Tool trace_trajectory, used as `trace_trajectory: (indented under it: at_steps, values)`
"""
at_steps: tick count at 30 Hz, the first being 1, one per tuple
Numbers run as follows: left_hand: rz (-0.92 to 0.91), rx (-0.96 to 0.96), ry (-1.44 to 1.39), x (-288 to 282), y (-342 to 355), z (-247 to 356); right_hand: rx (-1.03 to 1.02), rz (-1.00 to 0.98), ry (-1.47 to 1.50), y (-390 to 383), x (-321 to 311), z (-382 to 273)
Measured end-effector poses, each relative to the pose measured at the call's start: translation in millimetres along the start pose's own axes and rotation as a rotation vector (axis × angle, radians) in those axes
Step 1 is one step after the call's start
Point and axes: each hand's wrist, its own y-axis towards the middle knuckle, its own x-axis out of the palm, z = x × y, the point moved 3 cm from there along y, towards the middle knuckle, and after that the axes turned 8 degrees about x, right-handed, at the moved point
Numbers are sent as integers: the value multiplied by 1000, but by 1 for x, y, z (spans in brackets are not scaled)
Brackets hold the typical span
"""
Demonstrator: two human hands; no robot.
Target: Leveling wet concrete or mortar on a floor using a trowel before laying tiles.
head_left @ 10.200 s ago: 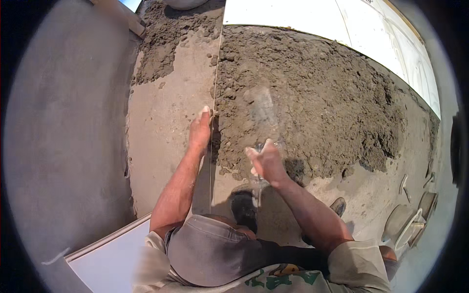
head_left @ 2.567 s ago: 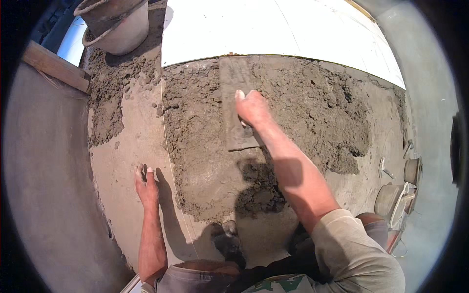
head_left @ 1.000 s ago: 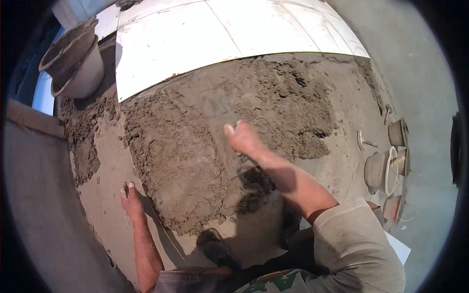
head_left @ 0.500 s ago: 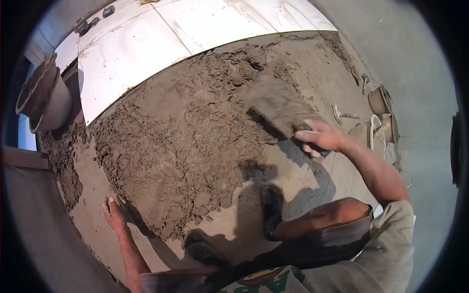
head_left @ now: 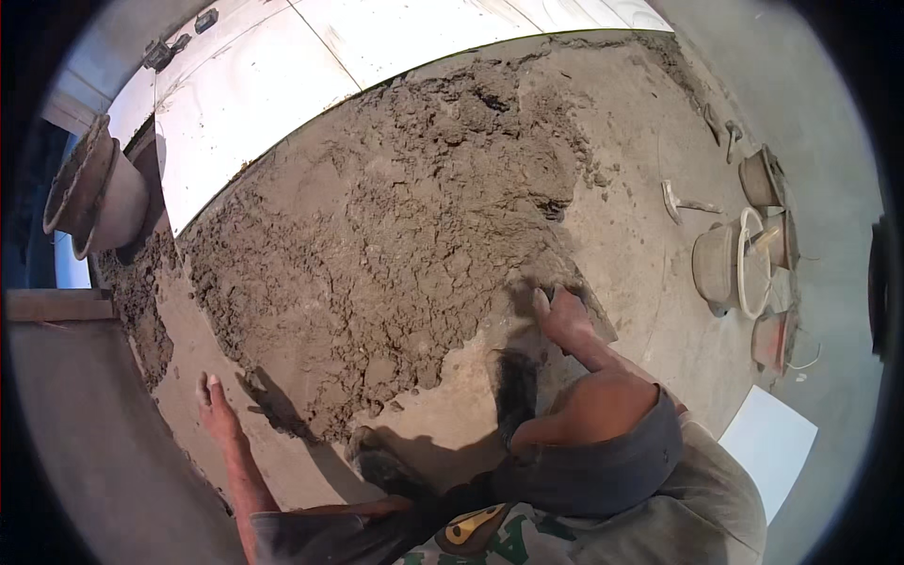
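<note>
A broad bed of grey-brown, lumpy mortar (head_left: 358,245) covers the floor in front of me. My right hand (head_left: 565,318) is closed around the handle of a plastering trowel (head_left: 597,309). Its mortar-smeared rectangular blade lies at the bed's right edge, partly hidden by the hand and hard to tell from the mortar. My left hand (head_left: 218,411) hangs at the lower left over bare floor, fingers apart and holding nothing. Large white tiles (head_left: 245,122) border the mortar along its far side.
On the right are a hammer (head_left: 687,201), a white-rimmed bucket (head_left: 720,264), other small containers and a white tile piece (head_left: 770,447) by the wall. Stacked mortar tubs (head_left: 118,202) stand far left. My booted feet (head_left: 513,386) are at the bed's near edge.
My right hand has drawn the trowel nearer and slightly left, from above the right side of the mortar to its lower right edge. The left hand stays nearly where it was.
</note>
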Motion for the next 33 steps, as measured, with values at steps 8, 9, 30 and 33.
trace_trajectory:
  at_steps: [8,9,30,33]
  values:
    - [17,102,170,17,-5,30,-284,-75,61,49,36,39]
    - [6,138,182,30,-7,39,-592,22,-55,54,21,57]
    - [95,-103,-271,-1,41,-52,-1185,-180,-358,-16,66,-330]
    - [116,-177,-291,-8,37,-56,-1029,99,-659,-50,97,-378]
